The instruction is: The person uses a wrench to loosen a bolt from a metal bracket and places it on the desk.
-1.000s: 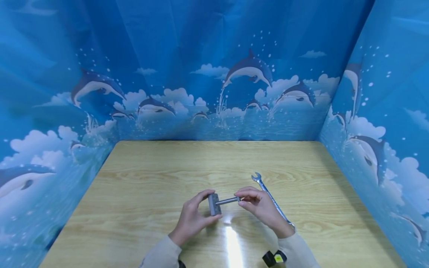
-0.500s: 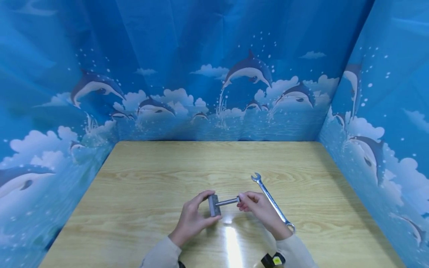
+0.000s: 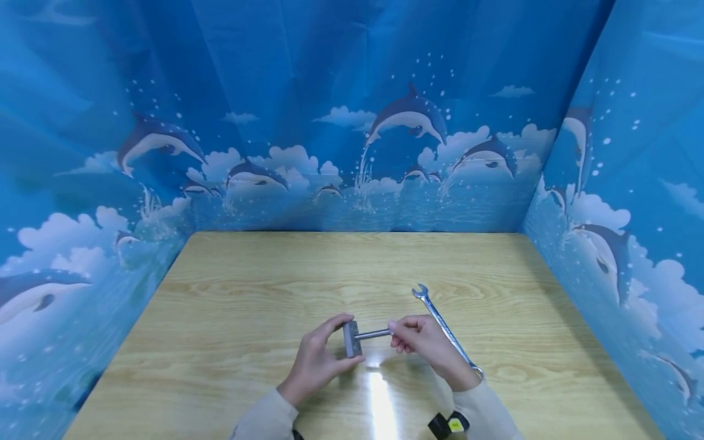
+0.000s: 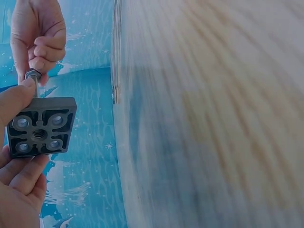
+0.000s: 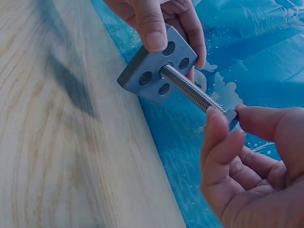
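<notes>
My left hand (image 3: 318, 357) grips a square grey plate (image 5: 154, 78) by two opposite edges, thumb on one side and fingers on the other. Four round holes surround a central threaded hole, seen from behind in the left wrist view on the plate (image 4: 40, 127). A threaded hex bolt (image 5: 190, 88) stands in the plate's centre, most of its shank showing on the right-hand side. With thumb and fingertips, my right hand (image 3: 431, 345) pinches the bolt's hex head. Both hands hold the parts above the table.
A combination wrench (image 3: 445, 330) lies slantwise on the wooden table (image 3: 247, 293), just beyond and right of the right hand. Blue dolphin-printed sheets (image 3: 308, 91) enclose the back and sides. A black object with a yellow patch (image 3: 448, 425) is at the right wrist.
The right thumb and fingers have shifted their grip around the bolt head, the thumb now coming over it. The left hand and plate stay almost in place; the wrench has not moved.
</notes>
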A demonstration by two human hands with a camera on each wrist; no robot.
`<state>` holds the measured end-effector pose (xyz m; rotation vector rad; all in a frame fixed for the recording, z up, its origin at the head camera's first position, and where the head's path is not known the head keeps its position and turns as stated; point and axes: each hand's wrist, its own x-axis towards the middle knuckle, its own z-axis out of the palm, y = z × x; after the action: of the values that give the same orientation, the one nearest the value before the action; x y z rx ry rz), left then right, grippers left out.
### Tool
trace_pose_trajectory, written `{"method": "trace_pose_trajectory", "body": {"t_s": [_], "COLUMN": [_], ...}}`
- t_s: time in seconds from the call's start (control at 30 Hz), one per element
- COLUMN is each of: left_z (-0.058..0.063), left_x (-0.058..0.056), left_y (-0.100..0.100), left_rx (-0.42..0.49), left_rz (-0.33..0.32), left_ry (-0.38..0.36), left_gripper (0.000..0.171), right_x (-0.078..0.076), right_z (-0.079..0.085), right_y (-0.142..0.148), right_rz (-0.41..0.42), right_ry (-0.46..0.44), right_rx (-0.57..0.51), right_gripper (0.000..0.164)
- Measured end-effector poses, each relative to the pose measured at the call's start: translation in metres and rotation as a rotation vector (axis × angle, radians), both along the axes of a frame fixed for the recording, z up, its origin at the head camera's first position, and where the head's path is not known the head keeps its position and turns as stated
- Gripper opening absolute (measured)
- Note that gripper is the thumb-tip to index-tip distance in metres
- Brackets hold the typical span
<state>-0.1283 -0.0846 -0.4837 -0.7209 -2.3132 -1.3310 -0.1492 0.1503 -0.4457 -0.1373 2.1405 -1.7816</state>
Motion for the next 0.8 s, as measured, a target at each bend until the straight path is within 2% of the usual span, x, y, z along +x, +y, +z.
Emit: {"method": "trace_pose_trajectory", "body": {"t_s": [0.17,0.33,0.47,0.63,0.8], "left_z": [0.0011,0.0025,0.0037,0.0038,0.0031], "left_x": [0.0014,0.0005,-0.0005,-0.0018,-0.002], "left_y": [0.0001,0.0002,0.0001,-0.0002,-0.0006], "left_rx": [0.01,0.036,0.053,0.047,0.042], "left_rz": [0.001,-0.011,-0.012,-0.002,0.006], "left_ry": [-0.031,-0.028,-0.047,-0.039,-0.025], "left_gripper": [0.078,0.077,0.076,0.077,0.078], "right_x": [0.003,0.0033,0.0015,0.0004,0.0], "right_z": [0.0029,0.0018,0.0005,-0.001,-0.0019], "right_y": [0.0004,0.0031,0.0068,0.0078,0.0073], "right_rz": [-0.017,0.006,0.047,0.058,0.045], "right_ry": [0.092,0.269,0.381,0.388,0.303], "right_rx": [0.054,0.127,0.111,0.074,0.068], "right_gripper": [0.026,0.024,0.025,0.028,0.04]}}
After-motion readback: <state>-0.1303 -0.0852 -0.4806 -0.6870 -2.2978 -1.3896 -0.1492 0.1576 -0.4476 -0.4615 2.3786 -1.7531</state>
